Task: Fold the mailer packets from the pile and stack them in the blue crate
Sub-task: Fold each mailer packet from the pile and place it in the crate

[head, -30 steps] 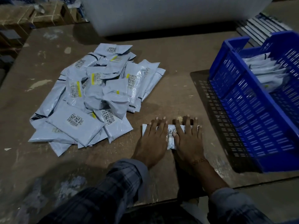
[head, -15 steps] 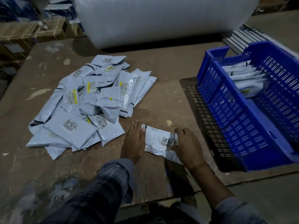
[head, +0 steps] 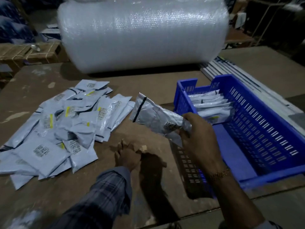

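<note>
Grey mailer packet, label unreadable, pinched in right hand fingers; left hand relaxed.

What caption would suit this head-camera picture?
Right hand carries a mailer packet toward the blue crate; left hand rests on the table.

Labels on the pile blurred, unreadable.

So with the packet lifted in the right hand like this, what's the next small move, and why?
Probably carry it rightward over the near wall of the blue crate and lower it against the row of stacked packets. The right hand grips the mailer packet in the air just left of the crate, while the left hand rests on the table.
</note>
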Demonstrator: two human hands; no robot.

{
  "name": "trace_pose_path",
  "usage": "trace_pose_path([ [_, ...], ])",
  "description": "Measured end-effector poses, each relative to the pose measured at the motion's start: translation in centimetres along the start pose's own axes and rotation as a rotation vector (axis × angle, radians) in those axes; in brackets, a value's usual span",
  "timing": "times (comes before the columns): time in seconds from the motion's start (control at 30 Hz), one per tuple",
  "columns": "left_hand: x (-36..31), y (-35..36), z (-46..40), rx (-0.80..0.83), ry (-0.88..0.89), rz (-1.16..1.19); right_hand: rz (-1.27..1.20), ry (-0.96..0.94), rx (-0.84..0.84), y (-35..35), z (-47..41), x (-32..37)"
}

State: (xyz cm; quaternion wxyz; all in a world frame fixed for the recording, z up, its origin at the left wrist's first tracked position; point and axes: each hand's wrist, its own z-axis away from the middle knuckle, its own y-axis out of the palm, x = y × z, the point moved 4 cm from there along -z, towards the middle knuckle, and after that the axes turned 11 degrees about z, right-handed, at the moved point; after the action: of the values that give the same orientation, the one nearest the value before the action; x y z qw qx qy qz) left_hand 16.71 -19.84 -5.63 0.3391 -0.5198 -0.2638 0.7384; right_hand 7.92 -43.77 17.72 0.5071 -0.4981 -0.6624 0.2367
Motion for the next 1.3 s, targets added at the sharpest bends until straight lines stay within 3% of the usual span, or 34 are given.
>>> trace_pose_path([
  [0.1, -2.6, 1.0, -0.1, 0.068, -0.046, -0.054, 0.007, -0.011, -0.100, -3.7, -2.1, -2.5],
  [0.2, -3.6, 3.1, -0.7, 0.101, 0.067, -0.197, 0.075, 0.034, -0.162, -5.9, -4.1, -6.4],
  [0.4, -3.3, 6.5, -0.5, 0.055, -0.040, -0.173, 0.288, 0.131, -0.075, -6.7, -8.0, -16.4],
  [0.5, -3.1, 6.7, -0.8, 0.046, -0.069, -0.168, 0.489, 0.172, 0.029, -5.3, -10.5, -21.1],
  [0.67, -3.8, 5.9, -0.5, 0.116, -0.098, -0.163, 0.765, 0.045, 0.409, -0.5, -12.8, -26.1],
  [0.83, -4.5, 5.5, -0.4, 0.179, -0.150, -0.153, 0.720, -0.056, 0.392, 3.3, -12.9, -27.5],
  [1.1, -3.5, 5.7, -1.2, 0.241, -0.184, -0.185, 0.714, -0.170, 0.155, 6.4, -12.1, -28.1],
  [1.3, -4.7, 5.2, -0.4, 0.250, -0.160, -0.206, 0.594, -0.014, 0.254, 6.9, -11.7, -28.4],
])
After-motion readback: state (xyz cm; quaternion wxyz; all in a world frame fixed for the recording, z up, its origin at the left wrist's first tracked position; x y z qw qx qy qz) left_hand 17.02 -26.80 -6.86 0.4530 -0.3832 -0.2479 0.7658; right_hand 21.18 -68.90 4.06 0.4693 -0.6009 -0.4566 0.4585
